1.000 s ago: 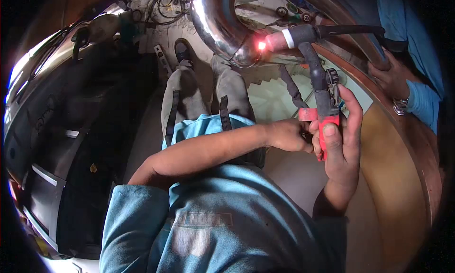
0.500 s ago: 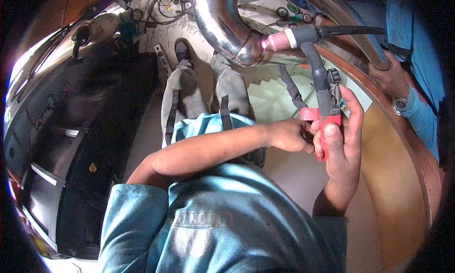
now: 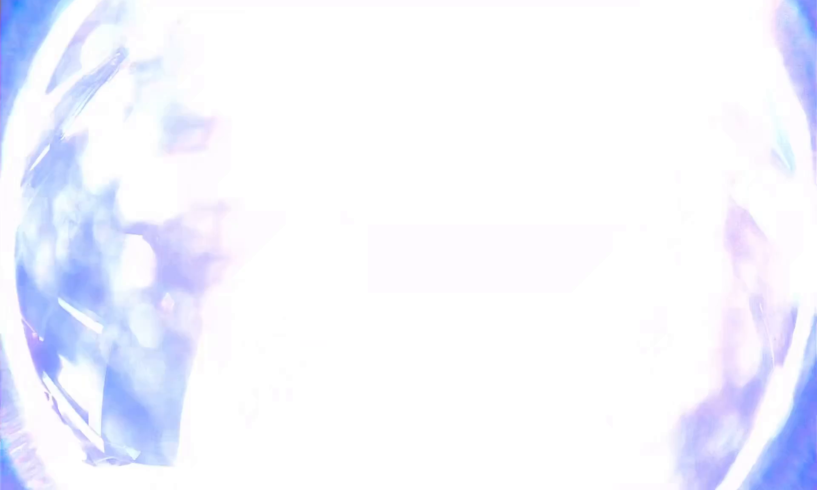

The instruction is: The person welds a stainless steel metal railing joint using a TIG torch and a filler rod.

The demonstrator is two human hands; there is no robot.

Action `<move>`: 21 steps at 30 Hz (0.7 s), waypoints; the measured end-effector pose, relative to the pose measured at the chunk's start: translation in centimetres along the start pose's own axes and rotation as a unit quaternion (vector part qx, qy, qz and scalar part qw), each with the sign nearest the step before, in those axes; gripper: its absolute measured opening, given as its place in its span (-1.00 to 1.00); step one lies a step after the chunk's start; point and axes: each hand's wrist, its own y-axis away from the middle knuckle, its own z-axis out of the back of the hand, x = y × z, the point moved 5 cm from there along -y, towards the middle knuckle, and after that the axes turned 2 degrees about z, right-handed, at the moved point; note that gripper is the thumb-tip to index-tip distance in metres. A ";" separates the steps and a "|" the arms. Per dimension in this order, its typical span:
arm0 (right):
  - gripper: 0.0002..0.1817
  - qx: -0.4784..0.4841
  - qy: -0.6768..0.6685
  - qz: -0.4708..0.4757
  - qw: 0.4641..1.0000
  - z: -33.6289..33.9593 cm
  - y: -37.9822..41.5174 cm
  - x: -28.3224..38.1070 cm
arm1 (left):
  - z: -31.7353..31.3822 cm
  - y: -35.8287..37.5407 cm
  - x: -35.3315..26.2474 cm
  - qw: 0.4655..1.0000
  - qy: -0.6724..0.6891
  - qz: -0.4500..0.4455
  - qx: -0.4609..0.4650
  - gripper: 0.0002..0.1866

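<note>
White-blue glare washes out nearly the whole head view. My left hand and my right hand cannot be made out in it, nor can the fingers of either. Half a second ago, my right hand was wrapped round the red handle of a TIG welding torch, and my left hand was closed against the lower part of that handle. The torch's pink cup then pointed at a shiny curved metal pipe, with a small glow at its tip. Torch and pipe are both lost in the white now.
On the left, a dark panel (image 3: 145,396) shows only as a washed-out blue shape, with pale bars (image 3: 81,315) beside it. Faint pinkish and blue patches remain at the right edge. The other person at the right is hidden by the glare.
The small glow at the torch tip has given way to glare that whites out the view. My hands, the torch, the pipe and the other person have vanished in it.
</note>
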 end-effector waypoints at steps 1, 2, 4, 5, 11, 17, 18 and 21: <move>-0.35 -0.003 0.002 -0.010 1.000 -0.1 0.1 0.2 | 0.1 0.2 -0.2 1.000 -0.004 0.007 -0.001 -0.44; -0.35 -0.005 0.005 -0.020 1.000 0.0 0.1 0.2 | 0.2 0.4 -0.4 1.000 -0.009 0.014 -0.002 -0.43; -0.37 0.019 -0.013 0.040 0.999 0.2 -0.1 -0.4 | 0.2 0.5 -0.5 0.999 -0.018 0.027 -0.004 -0.40; -0.34 0.012 -0.005 0.045 0.999 0.1 -0.4 -0.6 | 0.4 0.4 -0.4 0.999 -0.025 0.014 -0.018 -0.41; -0.33 0.007 -0.005 0.042 0.999 0.1 -0.1 -1.0 | 0.1 -0.3 0.5 1.000 -0.010 -0.010 -0.006 -0.50; -0.34 0.013 -0.015 0.032 0.999 0.1 -0.1 -0.7 | 0.0 -0.6 0.9 0.999 0.039 0.006 -0.021 -0.60; -0.34 0.014 -0.015 0.033 0.999 0.1 -0.1 -0.8 | 0.0 -0.5 0.8 0.999 0.040 -0.004 -0.027 -0.61; -0.34 0.010 -0.014 0.035 0.999 0.1 0.0 -0.8 | -0.1 -0.4 0.4 0.998 0.047 -0.028 -0.034 -0.63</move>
